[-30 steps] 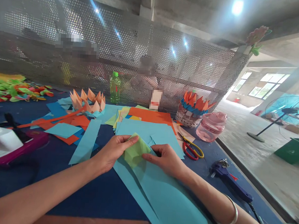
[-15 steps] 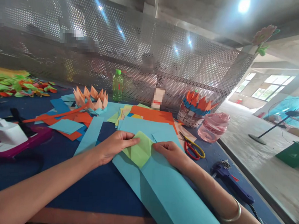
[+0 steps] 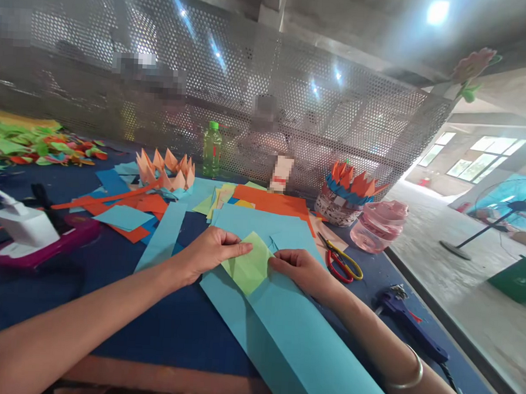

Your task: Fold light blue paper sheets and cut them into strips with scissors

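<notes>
Between my two hands is a small light-green square of paper (image 3: 247, 267), turned with a corner toward me and showing faint creases. My left hand (image 3: 213, 254) pinches its upper left edge between thumb and fingers. At the right corner, the thumb and curled fingertips of my right hand (image 3: 301, 269) grip the same paper. Beneath them lies a long folded sheet of blue paper (image 3: 308, 340), which runs off the table's front edge. Scissors (image 3: 341, 261) with red and yellow handles rest to the right of my right hand.
A blue hot glue gun (image 3: 410, 322) lies at right, near a pink bottle (image 3: 378, 226). Folded orange paper points form a ring (image 3: 171, 177) at back left. A white charger (image 3: 25, 230) sits in a purple power strip (image 3: 78, 243). A green-capped bottle (image 3: 212, 150) stands behind.
The whole view has shifted slightly, so the objects appear a little farther right. My left thumb has slid slightly inward over the green paper; both hands keep hold of it.
</notes>
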Available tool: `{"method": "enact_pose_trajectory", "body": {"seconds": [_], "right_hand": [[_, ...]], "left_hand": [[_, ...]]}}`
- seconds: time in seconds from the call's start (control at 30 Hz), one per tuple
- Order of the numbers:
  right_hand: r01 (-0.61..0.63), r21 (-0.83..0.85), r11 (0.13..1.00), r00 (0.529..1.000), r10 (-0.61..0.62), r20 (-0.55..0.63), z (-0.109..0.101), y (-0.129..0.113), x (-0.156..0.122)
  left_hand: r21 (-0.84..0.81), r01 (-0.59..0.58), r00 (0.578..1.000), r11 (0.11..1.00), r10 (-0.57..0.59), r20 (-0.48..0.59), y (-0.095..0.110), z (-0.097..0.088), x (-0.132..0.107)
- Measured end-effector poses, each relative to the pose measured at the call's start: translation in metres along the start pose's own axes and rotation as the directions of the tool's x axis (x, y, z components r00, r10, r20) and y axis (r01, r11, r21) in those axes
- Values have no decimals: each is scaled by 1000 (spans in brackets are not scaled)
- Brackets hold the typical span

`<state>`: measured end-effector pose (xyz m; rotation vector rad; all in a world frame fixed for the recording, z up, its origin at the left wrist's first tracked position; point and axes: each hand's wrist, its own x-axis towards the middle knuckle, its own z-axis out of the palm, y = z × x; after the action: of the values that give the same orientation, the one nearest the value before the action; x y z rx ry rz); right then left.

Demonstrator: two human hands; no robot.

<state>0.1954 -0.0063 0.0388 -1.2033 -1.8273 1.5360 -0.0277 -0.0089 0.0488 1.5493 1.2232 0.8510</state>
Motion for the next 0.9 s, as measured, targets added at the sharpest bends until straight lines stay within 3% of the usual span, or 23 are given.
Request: {"method": "enact_pose_trajectory", "body": {"seconds": [0.3,0.53,0.73,0.9], "right_hand": [[4,-33,999,1000,-4,-23,3,-1,-1],[-1,-41,999,999,-1,-39,4,3,2],[73,-117,990,995,-80,-58,3,4,1],[155,-251,955,971,-194,-137,5,0,-3]], "left_hand": [[56,20,998,998,-16,-62,-6,1,4],[35,3,999,999,-2,-36,-3,3,1],[1,18,1000,1000,-18,-24,-3,2,2],[-94,-32,999,995,33,6,-1,4,1]]}}
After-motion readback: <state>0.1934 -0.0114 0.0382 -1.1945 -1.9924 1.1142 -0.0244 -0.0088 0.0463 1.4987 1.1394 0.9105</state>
